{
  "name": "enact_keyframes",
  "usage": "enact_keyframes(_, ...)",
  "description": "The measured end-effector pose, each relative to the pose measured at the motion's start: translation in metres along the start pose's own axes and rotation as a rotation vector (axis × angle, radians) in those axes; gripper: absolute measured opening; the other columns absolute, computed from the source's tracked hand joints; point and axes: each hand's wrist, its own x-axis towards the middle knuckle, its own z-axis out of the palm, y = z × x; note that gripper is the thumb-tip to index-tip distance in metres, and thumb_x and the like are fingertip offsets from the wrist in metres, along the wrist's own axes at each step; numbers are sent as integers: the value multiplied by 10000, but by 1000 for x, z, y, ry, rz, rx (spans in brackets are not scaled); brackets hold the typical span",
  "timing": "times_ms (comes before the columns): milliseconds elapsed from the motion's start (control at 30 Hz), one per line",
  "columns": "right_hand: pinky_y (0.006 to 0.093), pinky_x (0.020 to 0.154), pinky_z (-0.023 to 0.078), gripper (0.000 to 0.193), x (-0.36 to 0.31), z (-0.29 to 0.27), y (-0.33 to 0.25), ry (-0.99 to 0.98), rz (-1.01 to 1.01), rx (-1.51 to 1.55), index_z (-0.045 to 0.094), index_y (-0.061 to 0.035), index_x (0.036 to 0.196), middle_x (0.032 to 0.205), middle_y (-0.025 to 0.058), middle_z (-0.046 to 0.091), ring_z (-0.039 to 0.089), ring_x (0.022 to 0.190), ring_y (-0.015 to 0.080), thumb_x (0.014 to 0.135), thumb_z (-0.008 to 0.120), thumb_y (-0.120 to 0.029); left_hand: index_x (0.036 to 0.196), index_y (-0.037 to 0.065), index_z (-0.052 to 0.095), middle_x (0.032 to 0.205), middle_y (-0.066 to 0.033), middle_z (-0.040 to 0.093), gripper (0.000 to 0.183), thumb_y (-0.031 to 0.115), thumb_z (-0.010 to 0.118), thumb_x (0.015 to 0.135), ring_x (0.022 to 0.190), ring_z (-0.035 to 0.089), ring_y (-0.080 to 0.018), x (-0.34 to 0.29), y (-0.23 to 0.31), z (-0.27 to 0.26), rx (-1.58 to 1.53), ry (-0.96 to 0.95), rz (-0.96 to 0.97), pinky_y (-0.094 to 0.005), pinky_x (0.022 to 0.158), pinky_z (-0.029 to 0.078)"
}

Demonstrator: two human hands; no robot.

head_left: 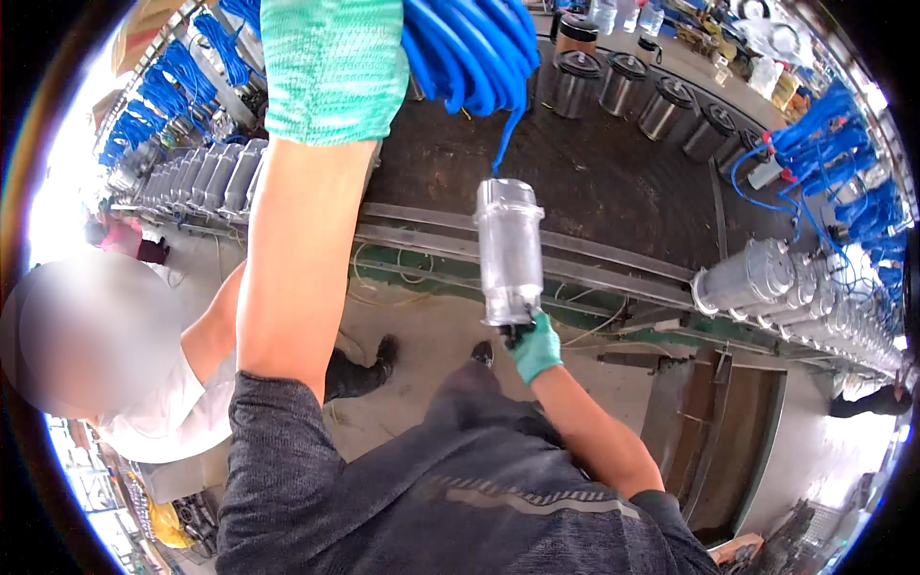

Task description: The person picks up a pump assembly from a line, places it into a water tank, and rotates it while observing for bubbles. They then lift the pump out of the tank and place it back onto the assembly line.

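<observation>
My left hand [331, 72], in a pale green knit glove, is raised high in the head view. A thick coil of blue cable [470, 53] hangs at it, and the hand appears closed on the coil; its fingertips are hidden. One strand of the cable runs down to the top of a silver metal cylinder [510, 240], like a pump or motor housing. My right hand [535, 347], in a green glove with dark fingers, grips the lower end of this housing. It stands nearly upright in front of the bench edge.
A dark workbench [431, 158] with metal rails stretches ahead. Steel canisters with black lids [661, 107] stand at its back. Silver housings [757, 273] line the right side, with blue coils [824, 144] behind. More housings [216, 177] stand left. A person in white [172, 412] is close on my left.
</observation>
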Motion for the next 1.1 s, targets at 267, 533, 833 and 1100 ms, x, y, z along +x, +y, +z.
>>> enact_keyframes(267,438,776,615,251,96,127,82,45,79,63,655,-175,1159,1046,16,710,688,921,223,1022,602,-378,1263,56,557,989,-42,674,400,79,751,914,814,681,-157,10,-33,-111,100,68,-129,-300,740,594)
enact_keyframes(533,436,793,592,362,129,182,106,14,104,-472,615,-168,1191,1025,21,623,621,808,216,1041,541,-489,1368,76,453,1113,-33,625,592,0,777,878,937,626,-142,25,-81,-173,143,179,-192,-299,803,555)
enact_keyframes(833,386,803,564,464,89,11,-35,-71,-198,-1583,614,-2,1323,1113,135,705,677,914,226,1035,572,-363,1381,46,476,1209,-55,641,579,84,790,896,1038,610,-148,-11,-163,-229,516,109,-403,-325,913,519)
enact_keyframes(1100,439,529,513,241,-45,-357,-107,887,-233,-504,634,-93,1166,868,134,667,645,659,279,1051,504,-261,1326,-5,518,1168,-115,692,577,301,792,920,1006,625,-182,95,-225,-203,646,6,-327,-332,929,501)
